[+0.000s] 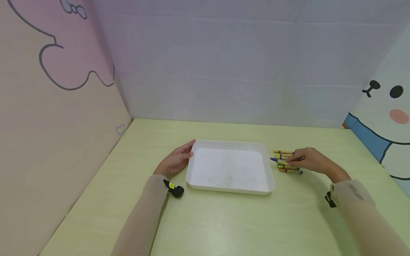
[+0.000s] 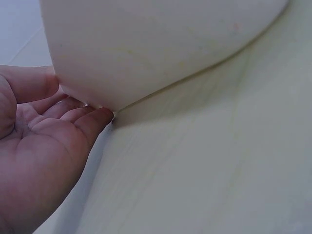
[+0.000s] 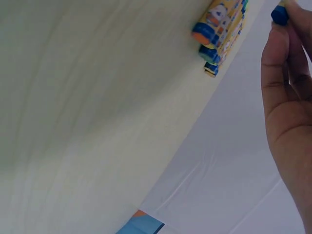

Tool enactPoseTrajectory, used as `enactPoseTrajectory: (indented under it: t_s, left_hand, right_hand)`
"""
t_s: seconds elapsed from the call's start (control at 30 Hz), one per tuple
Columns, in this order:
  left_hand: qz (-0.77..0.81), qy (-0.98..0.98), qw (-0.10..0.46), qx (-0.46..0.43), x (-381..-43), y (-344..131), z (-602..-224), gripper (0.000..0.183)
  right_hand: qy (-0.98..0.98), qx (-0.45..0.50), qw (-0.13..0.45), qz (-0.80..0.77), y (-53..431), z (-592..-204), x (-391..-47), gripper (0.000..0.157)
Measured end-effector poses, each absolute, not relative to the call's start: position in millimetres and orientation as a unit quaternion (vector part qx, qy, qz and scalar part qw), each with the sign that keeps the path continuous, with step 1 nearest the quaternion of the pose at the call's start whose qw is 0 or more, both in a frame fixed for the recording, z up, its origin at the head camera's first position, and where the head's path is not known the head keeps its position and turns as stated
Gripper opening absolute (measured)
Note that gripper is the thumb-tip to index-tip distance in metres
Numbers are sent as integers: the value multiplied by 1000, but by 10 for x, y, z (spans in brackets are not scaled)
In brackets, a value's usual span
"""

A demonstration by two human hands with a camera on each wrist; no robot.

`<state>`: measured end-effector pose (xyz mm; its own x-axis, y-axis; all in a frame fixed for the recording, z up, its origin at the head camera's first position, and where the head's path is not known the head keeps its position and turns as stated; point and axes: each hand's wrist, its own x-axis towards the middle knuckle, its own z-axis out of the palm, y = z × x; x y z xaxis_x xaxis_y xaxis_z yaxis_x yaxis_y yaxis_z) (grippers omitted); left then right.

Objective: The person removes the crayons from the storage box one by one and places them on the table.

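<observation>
A shallow white tray [image 1: 230,167] lies on the table in the middle of the head view. At its left side, my left hand [image 1: 176,160] grips the rim; in the left wrist view the thumb presses the tray wall [image 2: 146,44] and the fingertips tuck at its lower edge. My right hand [image 1: 312,161] pinches a blue crayon [image 1: 274,159] with a yellow wrapper, its tip pointing left toward the tray. Beneath and around it, several more crayons [image 1: 290,171] lie in a row; in the right wrist view their blue-banded ends [image 3: 204,34] show.
The pale yellow-green table [image 1: 217,224] stretches around the tray. A whitish cloth backdrop [image 1: 230,71] stands along its far edge. Cartoon-printed panels rise on the left [image 1: 64,117] and right [image 1: 397,117]. Black straps circle both wrists.
</observation>
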<state>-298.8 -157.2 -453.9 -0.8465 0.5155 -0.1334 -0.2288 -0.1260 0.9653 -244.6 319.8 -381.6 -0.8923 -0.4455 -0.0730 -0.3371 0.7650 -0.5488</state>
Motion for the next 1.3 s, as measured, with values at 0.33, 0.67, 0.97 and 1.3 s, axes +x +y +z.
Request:
enactPoseTrajectory:
  t_s: [0.33,0.67,0.97,1.3]
  left_hand:
    - [742,612,250,111,-2974,-1571,-4528,67]
    - [740,613,251,120,-2969,-1585,-4523,65]
    - [735,619,248,119,-2945,-1584,-4513,65]
    - [742,616,244,101,-2953,-1589,-4514,65]
  right_hand:
    - [938,-198,127,-253,3315,-3890,-2378,20]
    - [939,-190,148,-246,3381,-3937,-2343,20]
    - [942,-198,143,-230,3417,-3982,-2331,18]
    - [944,-206,141,-216,3416,-4011,-2356,17]
